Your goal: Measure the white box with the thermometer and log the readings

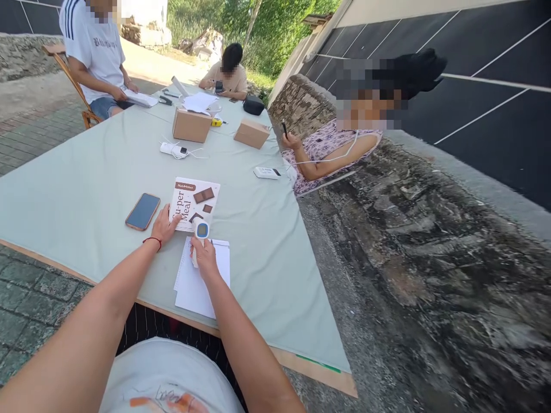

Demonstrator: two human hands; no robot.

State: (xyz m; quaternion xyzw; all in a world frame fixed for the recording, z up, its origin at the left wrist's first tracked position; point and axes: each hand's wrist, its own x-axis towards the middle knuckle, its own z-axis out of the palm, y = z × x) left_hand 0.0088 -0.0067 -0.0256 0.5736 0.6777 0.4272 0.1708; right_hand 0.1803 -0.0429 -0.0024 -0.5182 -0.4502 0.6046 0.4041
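My left hand (pixel 163 226) grips the lower left edge of a white box (pixel 209 186) printed "NutriMotion" and "Meal" with brown chocolate pieces. The box is on the table, its printed face towards me. My right hand (pixel 205 258) is closed around the handle of a white infrared thermometer (pixel 202 229) with a blue-rimmed screen. The thermometer's head overlaps the lower right of the box; whether they touch I cannot tell. Under my right hand lie white paper sheets (pixel 196 295). A phone (pixel 143 211) in an orange case rests left of my left hand.
On the pale green tablecloth (pixel 86 189) farther off are two cardboard boxes (pixel 191 125), a white power strip (pixel 173 150), a small white device (pixel 267 172) and a black case (pixel 253 105). Three other people sit around the table; one at the right holds a dark object (pixel 284 129).
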